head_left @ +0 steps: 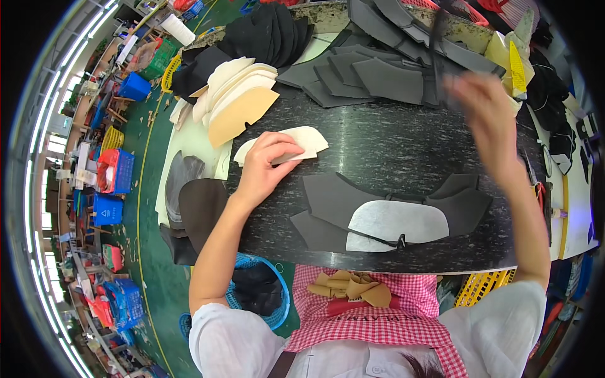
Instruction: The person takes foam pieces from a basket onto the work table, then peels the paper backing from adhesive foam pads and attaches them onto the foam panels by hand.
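My left hand [268, 162] is closed on cream half-moon pieces [310, 140], fingers over their top and thumb at the near edge. At the right my right hand [482, 110] is raised and smeared by motion, its fingers bent together. A thin dark piece [438, 53], also blurred, runs upward from its fingertips. Below it, dark grey foam pieces [463, 211] lie overlapped on the black speckled table [378, 138]. Resting on them is a whitish curved piece [398, 222] with a small notch at its near edge.
Fanned grey foam pieces [384, 75] cover the far side. Beside them lie cream and tan pieces [242, 94] and a black pile [268, 34]. Dark rounded pieces [203, 211] sit at the left edge. A blue basket [283, 302] stands below; tan scraps [353, 286] lie on my apron.
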The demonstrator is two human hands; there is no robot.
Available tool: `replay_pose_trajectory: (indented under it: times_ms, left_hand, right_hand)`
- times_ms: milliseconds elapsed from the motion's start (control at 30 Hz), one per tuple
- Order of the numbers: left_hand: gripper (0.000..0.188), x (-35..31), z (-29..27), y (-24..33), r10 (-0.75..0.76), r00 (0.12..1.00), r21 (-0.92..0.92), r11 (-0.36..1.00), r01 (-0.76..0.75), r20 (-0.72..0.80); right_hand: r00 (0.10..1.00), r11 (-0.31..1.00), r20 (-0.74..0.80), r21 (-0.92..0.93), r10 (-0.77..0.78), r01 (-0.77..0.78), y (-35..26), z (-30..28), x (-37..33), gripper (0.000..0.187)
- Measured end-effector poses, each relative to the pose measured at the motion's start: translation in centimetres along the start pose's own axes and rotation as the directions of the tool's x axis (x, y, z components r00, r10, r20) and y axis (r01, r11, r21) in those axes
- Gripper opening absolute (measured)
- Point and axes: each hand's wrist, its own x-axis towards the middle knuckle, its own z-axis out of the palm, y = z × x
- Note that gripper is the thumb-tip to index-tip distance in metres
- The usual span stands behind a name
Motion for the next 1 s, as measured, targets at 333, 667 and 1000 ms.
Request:
replay_pose_trajectory:
  times_ms: [333,667,1000]
  left_hand:
    - [0.025,-2.5,-0.3,11.9,0.669,0.742,0.626,0.596,-0.504,-0.04]
    - [0.041,-5.6,-0.7,17.6,0.169,0.943,-0.518,0.855,0.004,0.287]
    - [0.016,-6.8,2.1,14.6,0.041,0.964,-0.964,-0.016,0.264,0.263]
  right_hand:
    - [0.858,0.513,0.459,0.693,0.229,-0.507,-13.9,-1.0,-7.1,0.043]
    - [0.867,0.108,0.49,0.861,0.09,-0.497,-19.3,-0.3,-7.1,0.01]
    - [0.742,-0.033,0.624,0.77,0.245,-0.637,-18.4,-1.2,-9.8,0.027]
